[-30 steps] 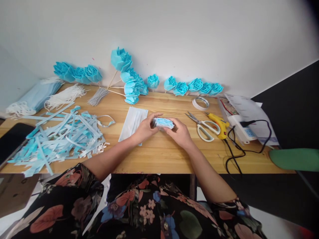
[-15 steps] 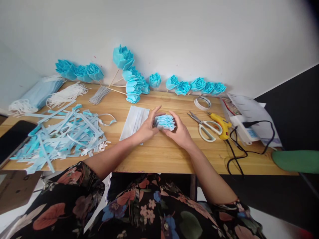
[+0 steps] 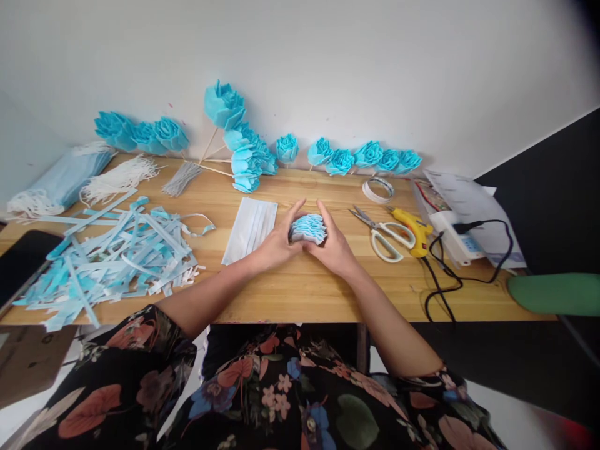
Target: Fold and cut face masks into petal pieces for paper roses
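Between my two hands is a stack of pleated light-blue pieces (image 3: 308,229), apparently cut mask fabric, its wavy edges facing up. My left hand (image 3: 280,242) curves around its left side, thumb low and fingers at the far side. From the right, my right hand (image 3: 336,248) cups the same stack in a mirrored grip. A pleated face mask (image 3: 248,230) lies flat on the table just left of my left hand. White-handled scissors (image 3: 385,232) rest with blades spread to the right of my right hand, touching or close to a yellow glue gun (image 3: 412,231).
Blue fabric flowers (image 3: 246,156) on sticks line the wall. Cut strips (image 3: 126,256) pile up at left, beside a phone (image 3: 28,262), masks (image 3: 70,178), white ear loops (image 3: 119,180) and grey wires (image 3: 182,179). A tape roll (image 3: 377,190), power strip (image 3: 452,234) and cable lie right.
Both hands still hold the stack, and their fingers have closed in around it slightly. The whole view has shifted a little, so the table's things appear slightly further left and up.
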A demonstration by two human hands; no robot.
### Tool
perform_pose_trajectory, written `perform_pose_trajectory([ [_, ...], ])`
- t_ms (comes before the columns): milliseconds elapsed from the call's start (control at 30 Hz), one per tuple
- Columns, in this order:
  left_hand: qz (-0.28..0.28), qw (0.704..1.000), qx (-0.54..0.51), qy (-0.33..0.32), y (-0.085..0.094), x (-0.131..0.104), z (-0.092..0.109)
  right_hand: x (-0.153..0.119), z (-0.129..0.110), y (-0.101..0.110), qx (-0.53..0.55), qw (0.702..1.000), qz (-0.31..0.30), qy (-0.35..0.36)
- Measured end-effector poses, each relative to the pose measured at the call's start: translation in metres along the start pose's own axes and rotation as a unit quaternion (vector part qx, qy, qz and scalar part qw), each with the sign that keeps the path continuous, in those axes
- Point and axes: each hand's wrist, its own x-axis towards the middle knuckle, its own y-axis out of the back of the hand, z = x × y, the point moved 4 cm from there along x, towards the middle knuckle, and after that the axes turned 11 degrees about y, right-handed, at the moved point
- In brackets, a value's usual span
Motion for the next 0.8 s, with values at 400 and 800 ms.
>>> perform_pose_trajectory([
  [400,0.103,0.992,0.046,0.055,0.010,0.000,0.004,0.002,-0.005,0.004,-0.004,1.000,0.026,-0.006],
  [800,0.056,0.997,-0.052,0.026,0.014,0.004,-0.003,0.002,0.000,0.007,-0.012,1.000,0.020,0.009],
])
